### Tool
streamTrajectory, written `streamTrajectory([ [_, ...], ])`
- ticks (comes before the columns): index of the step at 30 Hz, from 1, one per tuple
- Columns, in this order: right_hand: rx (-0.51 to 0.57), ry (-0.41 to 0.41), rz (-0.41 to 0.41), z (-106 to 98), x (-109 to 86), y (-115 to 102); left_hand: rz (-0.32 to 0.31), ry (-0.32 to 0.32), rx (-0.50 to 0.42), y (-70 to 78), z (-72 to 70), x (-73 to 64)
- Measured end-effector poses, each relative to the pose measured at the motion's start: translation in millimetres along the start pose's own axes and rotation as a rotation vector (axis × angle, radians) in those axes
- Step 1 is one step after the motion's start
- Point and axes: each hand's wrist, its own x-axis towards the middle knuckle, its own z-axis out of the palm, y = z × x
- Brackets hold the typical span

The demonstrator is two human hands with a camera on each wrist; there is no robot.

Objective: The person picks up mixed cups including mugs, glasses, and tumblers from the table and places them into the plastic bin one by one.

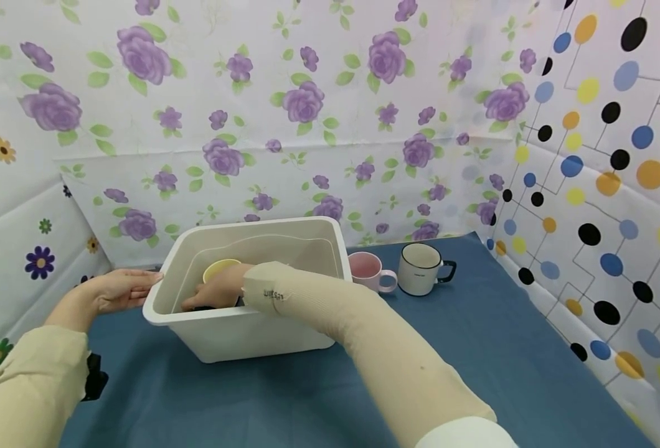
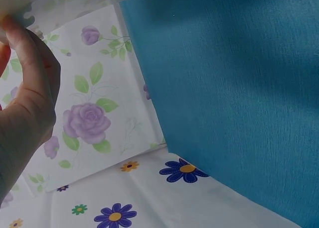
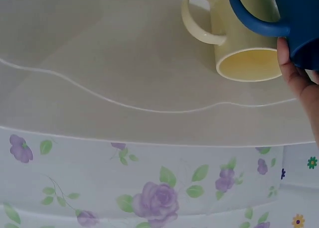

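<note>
A white plastic bin (image 1: 263,339) stands on the blue cloth. At its left end my left hand (image 1: 118,291) holds the rim between thumb and fingers; in the left wrist view that hand (image 2: 32,88) reaches up to the bin's edge. My right hand (image 1: 220,289) is down inside the bin. There it grips a blue mug (image 3: 301,24) near its mouth, as the right wrist view shows; in the head view the hand and sleeve hide most of this mug. Close beside it in the bin is a pale yellow mug (image 3: 244,34), its handle to one side.
Right of the bin, a pink mug (image 1: 366,269) stands close to its wall, with a white mug (image 1: 418,270) with black rim and handle beside it. The blue cloth (image 1: 476,348) spreads in front and to the right. Patterned sheets (image 1: 307,155) enclose the back and sides.
</note>
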Motion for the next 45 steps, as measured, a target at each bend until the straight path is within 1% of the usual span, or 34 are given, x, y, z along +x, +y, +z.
streamTrajectory([
  [2,-0.046,-0.006,0.009,1.7,7.0,3.2,0.001,0.004,0.003,-0.5,-0.8,-0.1],
  [3,-0.124,0.002,-0.015,3.7,14.1,6.1,0.0,0.008,0.004,-0.7,-1.2,0.1],
  [4,-0.221,0.018,-0.052,4.7,16.8,6.6,0.001,0.011,0.009,-1.2,-1.6,0.2],
  [6,-0.327,0.036,-0.064,7.0,22.1,8.6,0.003,0.016,0.016,-2.3,-2.0,0.7],
  [7,-0.306,0.032,-0.055,7.3,18.5,7.9,0.003,0.018,0.023,-2.9,-1.9,1.0],
  [8,-0.273,0.014,-0.035,8.7,19.2,8.6,0.002,0.019,0.027,-3.6,-1.8,1.3],
  [9,-0.215,-0.005,-0.006,10.1,18.3,9.0,0.003,0.018,0.031,-4.3,-1.7,1.5],
  [10,-0.162,-0.023,0.019,9.5,10.6,6.7,0.008,0.014,0.037,-4.8,-1.5,1.6],
  [12,0.027,-0.04,0.104,10.4,-0.1,5.0,0.008,0.015,0.041,-5.1,-1.2,2.3],
  [13,0.101,-0.038,0.133,10.7,-5.7,3.7,0.014,0.01,0.043,-5.1,-1.2,2.5],
  [14,0.148,-0.038,0.157,11.0,-10.0,2.8,0.016,0.008,0.042,-5.0,-1.4,2.7],
  [15,0.144,-0.032,0.155,10.8,-15.9,1.5,0.017,0.007,0.042,-4.8,-1.6,2.9],
  [16,0.118,-0.033,0.144,10.2,-22.5,-0.3,0.017,0.006,0.043,-4.5,-1.3,3.3],
  [17,0.107,-0.035,0.142,10.8,-24.7,-0.4,0.015,0.007,0.041,-4.3,-1.3,3.7],
  [18,0.063,-0.039,0.128,11.6,-25.3,0.1,0.016,0.004,0.041,-4.1,-1.3,3.8],
  [20,-0.035,-0.057,0.072,12.8,-23.3,2.2,0.013,0.003,0.043,-4.1,-1.4,3.8],
  [21,-0.031,-0.058,0.058,13.8,-20.3,4.6,0.012,0.005,0.044,-4.1,-1.5,3.6],
  [24,-0.153,-0.07,0.016,21.9,3.5,19.4,0.016,0.003,0.049,-4.0,-1.5,3.3],
  [25,-0.178,-0.068,0.0,23.9,8.9,24.0,0.017,0.003,0.048,-4.0,-1.4,3.2],
  [26,-0.186,-0.063,-0.01,26.2,14.6,28.7,0.019,0.002,0.046,-3.9,-1.3,3.2],
  [27,-0.171,-0.061,-0.018,28.7,21.1,34.2,0.019,0.002,0.045,-3.9,-1.2,3.1],
  [28,-0.216,-0.054,-0.063,31.5,28.9,40.1,0.019,0.0,0.045,-3.8,-1.2,2.9],
  [30,-0.149,-0.04,-0.127,33.4,35.3,46.6,0.019,-0.002,0.049,-3.6,-1.6,2.6],
  [31,-0.136,-0.034,-0.161,33.7,38.6,48.1,0.019,-0.005,0.048,-4.1,-2.0,2.1],
  [32,-0.153,-0.025,-0.206,33.8,40.7,48.7,0.019,-0.006,0.05,-4.4,-2.4,1.7],
  [34,-0.242,0.005,-0.28,30.2,37.4,44.1,0.02,-0.009,0.054,-4.5,-3.1,1.1],
  [38,-0.283,0.046,-0.269,15.0,8.6,21.7,0.012,0.014,0.073,-3.4,-3.4,1.5],
  [40,-0.272,0.057,-0.246,9.0,-2.5,12.0,0.007,0.026,0.078,-2.9,-2.7,2.1],
  [42,-0.257,0.064,-0.227,6.4,-6.8,6.5,0.01,0.027,0.076,-2.9,-2.1,2.5],
  [45,-0.24,0.061,-0.198,4.5,-6.0,1.1,0.014,0.022,0.066,-4.3,-1.5,1.7],
])
